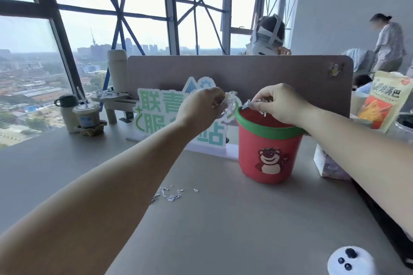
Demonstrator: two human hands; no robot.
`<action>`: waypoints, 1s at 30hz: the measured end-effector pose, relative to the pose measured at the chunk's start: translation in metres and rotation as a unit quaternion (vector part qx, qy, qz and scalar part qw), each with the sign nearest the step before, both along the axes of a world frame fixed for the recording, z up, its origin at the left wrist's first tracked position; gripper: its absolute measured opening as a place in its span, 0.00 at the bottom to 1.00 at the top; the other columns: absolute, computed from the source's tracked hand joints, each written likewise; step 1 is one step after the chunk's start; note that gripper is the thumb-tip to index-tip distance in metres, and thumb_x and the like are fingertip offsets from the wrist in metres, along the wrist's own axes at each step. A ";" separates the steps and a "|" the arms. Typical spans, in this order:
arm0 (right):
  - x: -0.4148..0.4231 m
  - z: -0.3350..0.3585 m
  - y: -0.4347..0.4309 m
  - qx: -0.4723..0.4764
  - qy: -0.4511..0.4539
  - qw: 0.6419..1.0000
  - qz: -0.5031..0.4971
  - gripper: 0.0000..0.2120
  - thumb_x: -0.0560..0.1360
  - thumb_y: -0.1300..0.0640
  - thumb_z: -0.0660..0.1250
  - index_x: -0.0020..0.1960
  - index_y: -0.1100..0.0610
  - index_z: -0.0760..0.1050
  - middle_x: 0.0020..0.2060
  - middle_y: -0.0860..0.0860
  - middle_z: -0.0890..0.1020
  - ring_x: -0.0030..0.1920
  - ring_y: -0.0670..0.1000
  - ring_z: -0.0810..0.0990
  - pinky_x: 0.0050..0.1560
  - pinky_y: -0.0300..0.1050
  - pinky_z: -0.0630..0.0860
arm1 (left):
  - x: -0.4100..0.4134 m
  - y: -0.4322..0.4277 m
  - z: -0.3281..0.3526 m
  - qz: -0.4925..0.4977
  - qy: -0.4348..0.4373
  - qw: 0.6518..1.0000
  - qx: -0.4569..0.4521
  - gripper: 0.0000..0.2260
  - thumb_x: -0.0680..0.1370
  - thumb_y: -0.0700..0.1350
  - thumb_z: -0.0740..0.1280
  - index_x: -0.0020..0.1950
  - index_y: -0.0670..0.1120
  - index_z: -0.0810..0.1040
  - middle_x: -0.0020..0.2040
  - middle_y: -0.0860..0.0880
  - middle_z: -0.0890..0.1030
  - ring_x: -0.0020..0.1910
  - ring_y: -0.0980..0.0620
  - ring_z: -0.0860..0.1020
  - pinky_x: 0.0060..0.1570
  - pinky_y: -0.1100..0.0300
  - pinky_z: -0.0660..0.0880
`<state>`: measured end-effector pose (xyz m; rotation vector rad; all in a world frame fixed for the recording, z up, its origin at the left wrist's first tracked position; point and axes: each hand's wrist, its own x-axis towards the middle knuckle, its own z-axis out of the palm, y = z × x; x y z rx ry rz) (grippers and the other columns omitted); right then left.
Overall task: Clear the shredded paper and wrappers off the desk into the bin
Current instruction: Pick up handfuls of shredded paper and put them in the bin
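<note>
Shredded paper (230, 103): report the hold. (Inspector)

Left grip (201, 108) is clenched round a wad of it, with white strips sticking out past the fingers. Right grip (279, 105) pinches a smaller lot of strips (257, 102) between thumb and fingertips. (Operator)

Position of each load relative to the bin (268, 152)? (Inspector)

The right grip's strips hang over the open mouth, inside the green rim. The left grip's wad is just beside the rim's left edge and, as far as can be judged, not yet over the opening. The bin stands upright toward the far edge of the table (223, 241), right of centre, close to the divider panel (268, 69). (Operator)

Material not yet collected? (Inspector)

Loose shreds (169, 194) lie on the table about mid-depth, nearer to the person than the bin and to its left. The scatter runs roughly parallel to the near edge. It lies just beside the left forearm, so the left grip is judged the nearer one for pickup. A clear packet (328, 163) sits on the table to the right of the bin. Whether it counts as a wrapper cannot be told. (Operator)

Controlling relation for the coming move? (Inspector)

The bin mouth lies to the right of the left grip's wad. A short shift rightward should put the wad over the opening before letting go. (Operator)
</note>
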<state>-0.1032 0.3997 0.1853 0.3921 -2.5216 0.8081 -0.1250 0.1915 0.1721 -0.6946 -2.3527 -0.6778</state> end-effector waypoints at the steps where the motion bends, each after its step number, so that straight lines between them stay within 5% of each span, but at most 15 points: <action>1: -0.003 0.002 0.009 -0.002 0.001 1.000 -0.010 0.06 0.71 0.52 0.71 0.38 0.54 0.80 0.26 0.46 0.76 0.25 0.41 0.70 0.30 0.31 0.65 | -0.005 0.011 0.004 -0.008 -0.001 1.000 0.001 0.07 0.75 0.46 0.66 0.43 0.43 0.78 0.39 0.47 0.82 0.41 0.46 0.79 0.41 0.49 0.78; 5: -0.016 0.003 0.039 0.001 -0.009 0.999 -0.041 0.07 0.71 0.52 0.72 0.36 0.55 0.80 0.25 0.46 0.75 0.27 0.45 0.69 0.27 0.30 0.63 | -0.022 0.052 0.016 -0.030 0.002 1.000 -0.007 0.09 0.74 0.47 0.66 0.40 0.41 0.75 0.39 0.44 0.81 0.40 0.43 0.78 0.40 0.49 0.77; 10: -0.027 -0.006 0.061 0.046 -0.047 0.994 -0.081 0.06 0.71 0.51 0.71 0.37 0.51 0.78 0.30 0.47 0.76 0.31 0.47 0.71 0.32 0.40 0.67 | -0.033 0.086 0.007 -0.030 -0.009 0.999 -0.041 0.06 0.74 0.47 0.65 0.39 0.45 0.74 0.40 0.46 0.81 0.42 0.42 0.78 0.39 0.51 0.77; 13: -0.030 -0.014 0.065 0.085 -0.065 0.990 -0.090 0.04 0.72 0.51 0.70 0.41 0.51 0.79 0.33 0.46 0.77 0.36 0.49 0.75 0.34 0.39 0.68 | -0.038 0.094 -0.005 -0.014 -0.037 0.996 -0.086 0.05 0.74 0.49 0.65 0.46 0.49 0.77 0.45 0.49 0.82 0.46 0.44 0.79 0.41 0.54 0.77; 18: -0.031 -0.021 0.066 0.105 -0.100 0.985 -0.089 0.05 0.73 0.53 0.69 0.48 0.51 0.81 0.45 0.48 0.82 0.48 0.50 0.78 0.51 0.43 0.74 | -0.042 0.098 -0.010 -0.002 -0.094 0.990 -0.110 0.13 0.74 0.52 0.67 0.59 0.54 0.76 0.54 0.54 0.81 0.54 0.50 0.78 0.51 0.55 0.76; 30: -0.018 -0.009 0.055 0.126 -0.069 0.987 -0.065 0.07 0.73 0.52 0.68 0.50 0.51 0.80 0.49 0.48 0.80 0.50 0.49 0.76 0.49 0.41 0.69 | -0.028 0.083 -0.003 -0.028 -0.077 0.991 -0.107 0.15 0.73 0.50 0.67 0.60 0.55 0.76 0.57 0.55 0.81 0.56 0.50 0.77 0.52 0.54 0.76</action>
